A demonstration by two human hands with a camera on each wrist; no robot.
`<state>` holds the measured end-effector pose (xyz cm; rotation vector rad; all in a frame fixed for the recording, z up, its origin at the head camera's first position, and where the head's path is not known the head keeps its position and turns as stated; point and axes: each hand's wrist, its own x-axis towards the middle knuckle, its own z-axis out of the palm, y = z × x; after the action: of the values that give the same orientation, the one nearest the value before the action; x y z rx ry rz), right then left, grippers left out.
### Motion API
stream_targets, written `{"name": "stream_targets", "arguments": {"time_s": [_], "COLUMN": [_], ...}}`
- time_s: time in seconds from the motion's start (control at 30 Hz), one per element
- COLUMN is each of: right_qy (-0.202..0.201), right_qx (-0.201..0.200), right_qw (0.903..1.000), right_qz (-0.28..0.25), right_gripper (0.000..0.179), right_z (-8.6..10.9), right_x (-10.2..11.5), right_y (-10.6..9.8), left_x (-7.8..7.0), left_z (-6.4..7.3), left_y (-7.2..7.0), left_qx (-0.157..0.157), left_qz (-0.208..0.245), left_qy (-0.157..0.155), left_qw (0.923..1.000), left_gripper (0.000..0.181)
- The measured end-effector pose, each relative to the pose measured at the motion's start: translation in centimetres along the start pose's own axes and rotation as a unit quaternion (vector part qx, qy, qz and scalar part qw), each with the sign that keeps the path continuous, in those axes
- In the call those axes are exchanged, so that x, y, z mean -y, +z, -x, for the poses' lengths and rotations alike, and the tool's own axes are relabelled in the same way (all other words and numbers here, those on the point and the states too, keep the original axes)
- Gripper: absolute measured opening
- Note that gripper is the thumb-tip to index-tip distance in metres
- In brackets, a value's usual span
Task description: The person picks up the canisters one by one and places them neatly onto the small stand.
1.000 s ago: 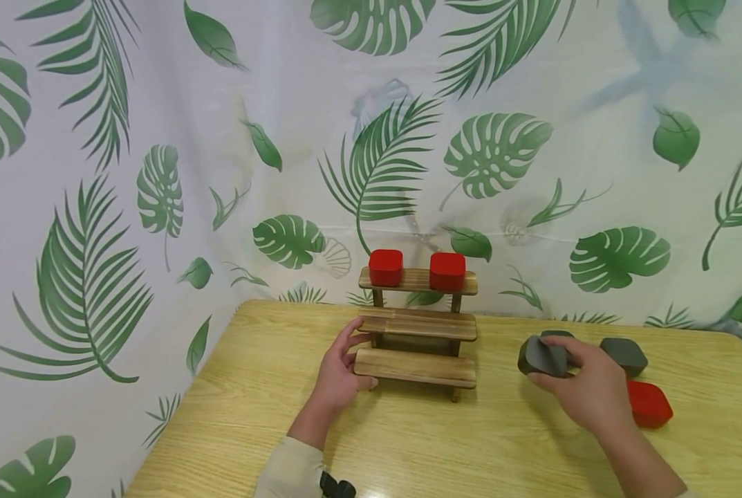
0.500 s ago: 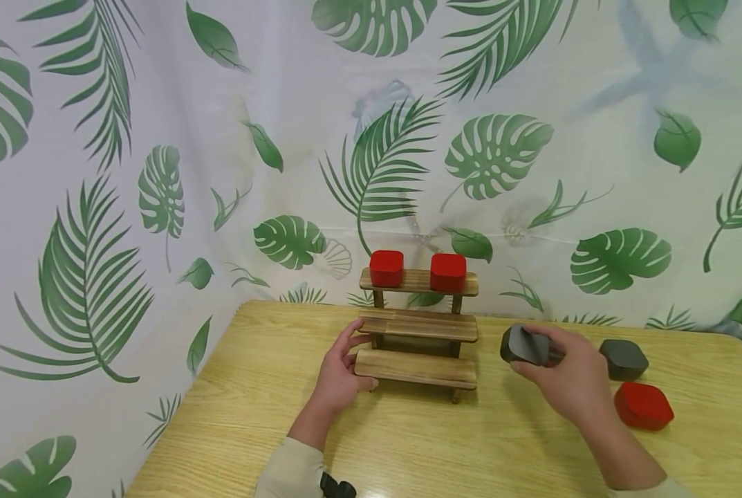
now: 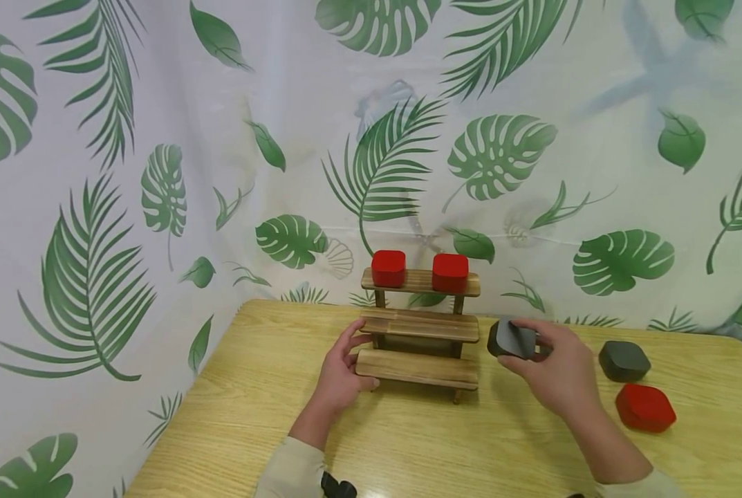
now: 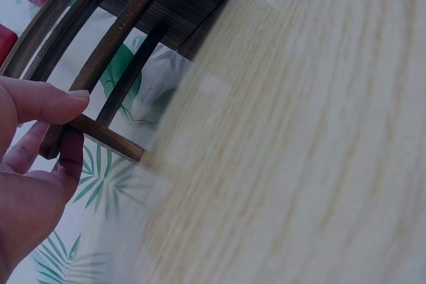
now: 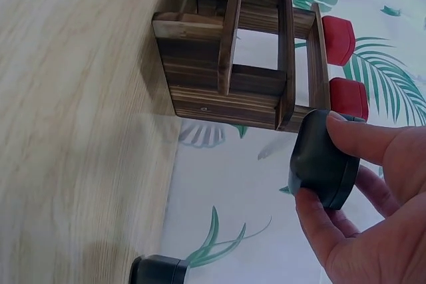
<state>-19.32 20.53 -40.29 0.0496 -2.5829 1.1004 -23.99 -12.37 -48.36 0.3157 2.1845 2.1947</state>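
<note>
A three-tier wooden stand (image 3: 417, 368) stands on the table, with two small red boxes (image 3: 388, 268) on its top tier. My left hand (image 3: 339, 373) holds the left end of the lowest tier; in the left wrist view, thumb and fingers (image 4: 70, 157) grip that end from both sides. Just right of the stand, my right hand (image 3: 560, 366) pinches a dark grey rounded-square box (image 5: 319, 161) between thumb and fingers, held above the table. A seam runs round this box near one end in the right wrist view. The lower two tiers carry nothing.
On the wooden table (image 3: 470, 449), to the right of my right hand, lie another dark grey box (image 3: 624, 361) and a red box (image 3: 646, 408) in front of it. A leaf-printed cloth (image 3: 221, 173) hangs close behind the table and along its left side.
My right hand has carried the dark grey box leftward, toward the stand, away from the other dark grey box and the red one. The left hand stays on the stand.
</note>
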Motion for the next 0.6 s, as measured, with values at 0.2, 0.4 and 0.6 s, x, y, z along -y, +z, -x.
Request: {"name": "stream_targets", "arguments": {"time_s": [0.2,0.4,0.6], "right_qy": [-0.009,-0.010,-0.006], "right_qx": [0.000,0.004,0.001], "right_qw": [0.9998,0.9991,0.9988], "right_qz": [-0.019,-0.040,-0.049], "right_gripper": [0.061,0.059,0.059], "right_z": [-0.1,-0.1,-0.1], "right_x": [0.4,1.0,1.4], "right_y": [0.4,0.9,1.6], "left_x": [0.2,0.0,0.0], "left_z": [-0.1,-0.1,0.0], "left_y": [-0.2,-0.2,-0.2], "left_qx": [0.001,0.003,0.004], "left_qz": [0.001,-0.002,-0.006], "left_qy": [0.001,0.003,0.005], "left_qw": [1.0000,1.0000,1.0000], "left_gripper": [0.112,0.111,0.112]}}
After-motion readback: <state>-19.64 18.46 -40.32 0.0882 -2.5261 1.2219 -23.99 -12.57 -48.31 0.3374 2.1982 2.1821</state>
